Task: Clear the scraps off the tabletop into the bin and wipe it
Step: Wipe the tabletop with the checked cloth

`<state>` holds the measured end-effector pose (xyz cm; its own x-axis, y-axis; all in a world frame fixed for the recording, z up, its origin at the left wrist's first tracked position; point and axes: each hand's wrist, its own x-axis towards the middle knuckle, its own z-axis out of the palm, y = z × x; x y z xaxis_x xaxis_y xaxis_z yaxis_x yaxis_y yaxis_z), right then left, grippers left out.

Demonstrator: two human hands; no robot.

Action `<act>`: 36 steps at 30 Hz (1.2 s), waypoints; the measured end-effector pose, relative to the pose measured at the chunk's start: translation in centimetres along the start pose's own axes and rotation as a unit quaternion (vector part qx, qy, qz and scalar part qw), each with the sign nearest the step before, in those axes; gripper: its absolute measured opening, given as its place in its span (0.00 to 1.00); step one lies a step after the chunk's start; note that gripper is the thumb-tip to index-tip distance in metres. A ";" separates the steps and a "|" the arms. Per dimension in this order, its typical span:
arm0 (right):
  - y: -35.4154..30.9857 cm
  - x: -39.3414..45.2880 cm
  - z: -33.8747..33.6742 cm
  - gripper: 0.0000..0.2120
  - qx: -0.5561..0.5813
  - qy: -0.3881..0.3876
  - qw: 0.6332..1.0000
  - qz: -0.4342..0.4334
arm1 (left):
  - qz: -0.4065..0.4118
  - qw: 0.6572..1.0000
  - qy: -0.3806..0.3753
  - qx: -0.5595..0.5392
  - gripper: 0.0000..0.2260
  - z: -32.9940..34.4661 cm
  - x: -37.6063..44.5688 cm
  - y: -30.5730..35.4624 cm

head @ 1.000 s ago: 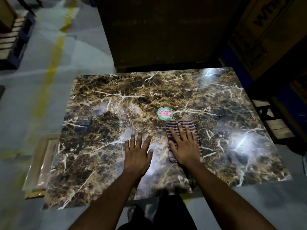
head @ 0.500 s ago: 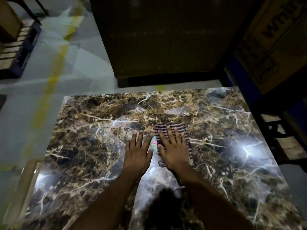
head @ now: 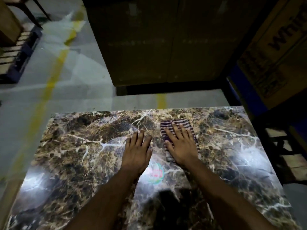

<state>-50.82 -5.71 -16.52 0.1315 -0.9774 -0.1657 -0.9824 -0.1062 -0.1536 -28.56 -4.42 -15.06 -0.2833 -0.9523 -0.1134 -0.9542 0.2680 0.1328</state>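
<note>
A glossy brown marble-patterned tabletop fills the lower part of the view. My right hand lies flat with straight fingers on a striped purple-and-white cloth, pressing it down near the table's far edge. My left hand rests flat on the bare surface beside it, fingers spread. A round green and red sticker shows on the tabletop between my wrists. No scraps and no bin are visible.
Large brown cardboard boxes stand just beyond the far edge, another printed box at the right. A dark pallet sits at the far left on grey floor with a yellow line. Wooden slats lie right of the table.
Both hands have slid forward across the table; the right hand pushed the cloth past the sticker toward the far edge. The sticker now lies behind my hands.
</note>
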 end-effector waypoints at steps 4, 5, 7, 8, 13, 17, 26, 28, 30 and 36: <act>1.6 5.9 -1.7 0.31 0.017 0.024 0.996 0.081 | 0.021 1.000 -0.005 0.002 0.25 -0.1 3.2 0.7; 0.9 6.9 -1.8 0.31 0.015 0.024 0.997 0.070 | 0.022 1.000 -0.005 0.008 0.25 -0.1 4.2 0.8; 0.2 7.2 -1.5 0.30 0.006 0.012 1.000 0.023 | 0.017 1.000 -0.007 0.016 0.25 -0.3 5.8 1.3; 0.5 6.7 -1.3 0.30 -0.002 0.011 1.000 -0.001 | 0.013 1.000 -0.004 0.019 0.25 -0.4 6.4 1.5; 5.8 6.6 -2.2 0.29 -0.010 0.021 0.999 0.033 | 0.017 1.000 0.009 -0.001 0.25 -0.1 7.3 3.0; 3.2 7.6 -2.5 0.31 0.003 0.011 0.999 0.031 | 0.013 1.000 0.005 -0.009 0.25 0.2 6.9 4.2; 5.7 0.4 -2.1 0.32 -0.008 -0.015 0.999 0.051 | 0.005 1.000 -0.017 -0.010 0.26 1.7 -0.3 5.8; 3.2 -1.2 -1.7 0.33 -0.001 -0.019 0.999 0.032 | 0.012 0.999 -0.028 -0.009 0.27 2.0 -2.1 6.2; 2.0 -4.8 -0.5 0.33 -0.007 -0.018 1.000 -0.013 | 0.009 0.999 -0.030 -0.011 0.27 2.1 -3.6 6.4; 4.7 -12.8 0.6 0.33 -0.014 -0.038 0.997 0.059 | 0.015 0.999 -0.039 -0.024 0.26 3.0 -10.4 7.4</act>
<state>-57.00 6.44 -15.74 0.0230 -0.9667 -0.2548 -0.9949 0.0030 -0.1012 -32.97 7.88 -15.84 -0.3207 -0.9290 -0.1848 -0.9397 0.2876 0.1851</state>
